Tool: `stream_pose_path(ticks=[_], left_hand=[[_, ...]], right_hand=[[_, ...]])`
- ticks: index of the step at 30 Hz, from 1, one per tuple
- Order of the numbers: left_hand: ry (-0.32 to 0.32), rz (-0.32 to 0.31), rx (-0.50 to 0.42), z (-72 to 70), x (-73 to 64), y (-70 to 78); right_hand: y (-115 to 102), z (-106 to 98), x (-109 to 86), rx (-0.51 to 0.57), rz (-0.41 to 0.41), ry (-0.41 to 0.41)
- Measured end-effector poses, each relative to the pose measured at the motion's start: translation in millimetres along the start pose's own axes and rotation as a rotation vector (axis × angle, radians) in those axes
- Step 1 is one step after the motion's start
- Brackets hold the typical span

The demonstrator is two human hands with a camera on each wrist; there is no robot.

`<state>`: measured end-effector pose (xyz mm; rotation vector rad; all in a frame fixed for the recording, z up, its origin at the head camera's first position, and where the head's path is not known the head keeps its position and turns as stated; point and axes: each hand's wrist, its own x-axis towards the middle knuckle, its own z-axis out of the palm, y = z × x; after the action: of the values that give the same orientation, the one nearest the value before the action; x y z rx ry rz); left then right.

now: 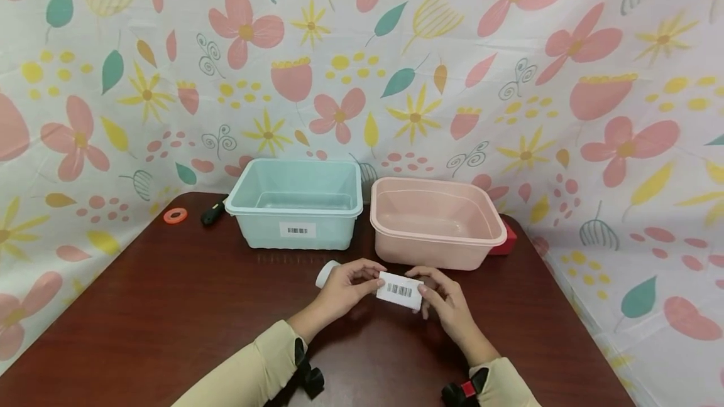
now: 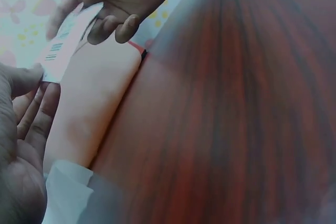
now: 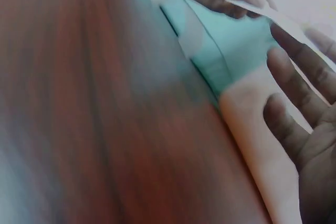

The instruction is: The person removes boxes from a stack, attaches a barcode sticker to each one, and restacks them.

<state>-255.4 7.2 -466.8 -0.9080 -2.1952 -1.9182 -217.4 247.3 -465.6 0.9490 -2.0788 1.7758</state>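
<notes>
You pinched the white barcoded paper label (image 1: pixel 400 290) with left hand (image 1: pixel 345 284) and right hand (image 1: pixel 444 303); pale green plastic bin (image 1: pixel 296 203) at 12 o'clock, nothing inside yet.

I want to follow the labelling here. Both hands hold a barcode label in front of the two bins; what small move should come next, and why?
Probably carry the barcode label forward to the front wall of the pink bin. The teal bin already bears a barcode sticker; the pink one's front looks bare. The left hand and right hand pinch the label's ends.
</notes>
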Motion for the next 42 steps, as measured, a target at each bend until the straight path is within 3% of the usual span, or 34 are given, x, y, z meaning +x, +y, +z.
stream_pose_path(ticks=[5, 8, 15, 25, 33, 42], left_hand=[[-0.017, 0.03, -0.053, 7.5, 3.4, 3.2], [-0.032, 0.052, -0.004, 11.9, 7.1, 4.7], [0.003, 0.079, 0.099, 26.4, 19.6, -0.7], [0.093, 0.188, 0.166, 46.5, 35.2, -13.2], [0.167, 0.156, 0.232, 60.9, 41.9, -13.8], [0.254, 0.127, 0.342, 67.5, 47.7, -13.9]], right_hand=[[-2, -13, -8.7, -0.06, 0.227, 0.019], [1, -21, -16.1, -0.116, 0.287, 0.07], [5, -34, -22.4, -0.265, 0.284, 0.148], [16, -45, -22.3, -0.409, 0.316, 0.277], [23, -50, -20.5, -0.464, 0.339, 0.388], [31, -50, -13.9, -0.5, 0.273, 0.432]])
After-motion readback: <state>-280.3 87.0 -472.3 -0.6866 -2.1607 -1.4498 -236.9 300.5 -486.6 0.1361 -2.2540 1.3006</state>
